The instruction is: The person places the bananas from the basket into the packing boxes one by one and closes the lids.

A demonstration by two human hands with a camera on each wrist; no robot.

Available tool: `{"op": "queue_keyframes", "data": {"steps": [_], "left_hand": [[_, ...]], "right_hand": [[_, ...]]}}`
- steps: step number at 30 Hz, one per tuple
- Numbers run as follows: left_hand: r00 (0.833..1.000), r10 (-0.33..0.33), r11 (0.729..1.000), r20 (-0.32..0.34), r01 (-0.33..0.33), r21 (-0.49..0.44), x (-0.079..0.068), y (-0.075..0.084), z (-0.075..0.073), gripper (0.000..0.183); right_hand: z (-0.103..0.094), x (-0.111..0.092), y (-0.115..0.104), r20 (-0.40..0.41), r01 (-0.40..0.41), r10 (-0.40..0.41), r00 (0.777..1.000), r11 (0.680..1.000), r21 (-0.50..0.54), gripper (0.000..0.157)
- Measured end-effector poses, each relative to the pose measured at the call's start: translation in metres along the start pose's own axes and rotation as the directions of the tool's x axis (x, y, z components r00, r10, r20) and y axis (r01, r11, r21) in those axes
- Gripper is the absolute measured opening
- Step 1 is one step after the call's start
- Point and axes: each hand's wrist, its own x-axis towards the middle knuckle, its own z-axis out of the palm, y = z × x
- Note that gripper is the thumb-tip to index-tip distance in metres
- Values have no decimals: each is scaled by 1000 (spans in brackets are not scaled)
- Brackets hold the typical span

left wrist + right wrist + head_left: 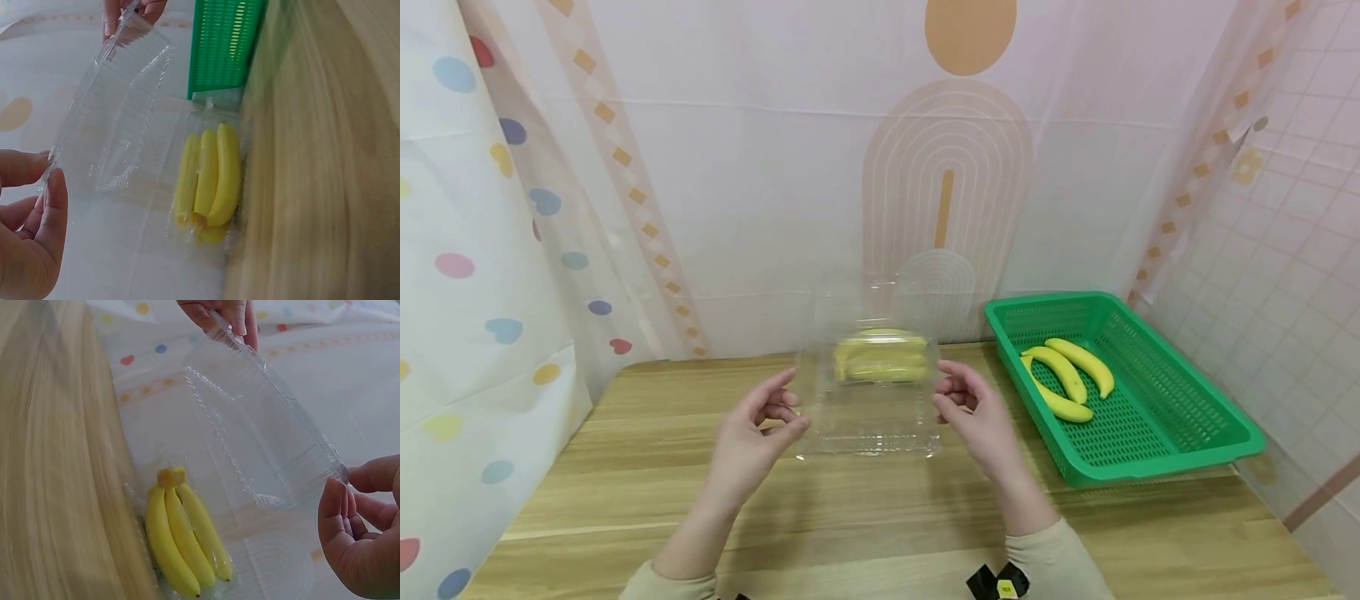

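Observation:
A clear plastic lid or shell (872, 417) is held up by both hands, one at each side. My left hand (752, 433) pinches its left edge between thumb and fingers, and the pinch shows plainly in the left wrist view. At the opposite edge, my right hand (977, 421) grips the plastic the same way, thumb against fingers (378, 472). Beyond the raised plastic, a bunch of yellow bananas (209, 175) lies in a clear plastic tray (215, 107) on the table. From the head view the bananas appear through the plastic.
A green perforated basket (1195, 379) stands at the right of the wooden table (850, 517), with several yellow bananas (1060, 375) in its left part. Behind the table hangs a patterned curtain (760, 208); a dotted cloth (475, 333) hangs at the left.

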Motion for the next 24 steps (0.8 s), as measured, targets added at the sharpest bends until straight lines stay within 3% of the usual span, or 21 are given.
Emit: {"op": "queue_keyframes", "data": {"steps": [13,24], "left_hand": [[997,-82,996,-3,82,-21,-2,-15,18,61],[995,-96,995,23,97,-19,-10,-27,29,60]], "right_hand": [[-13,-3,15,15,-36,37,999,996,-77,40],[-20,-8,26,39,-116,122,992,984,-132,39]]}}
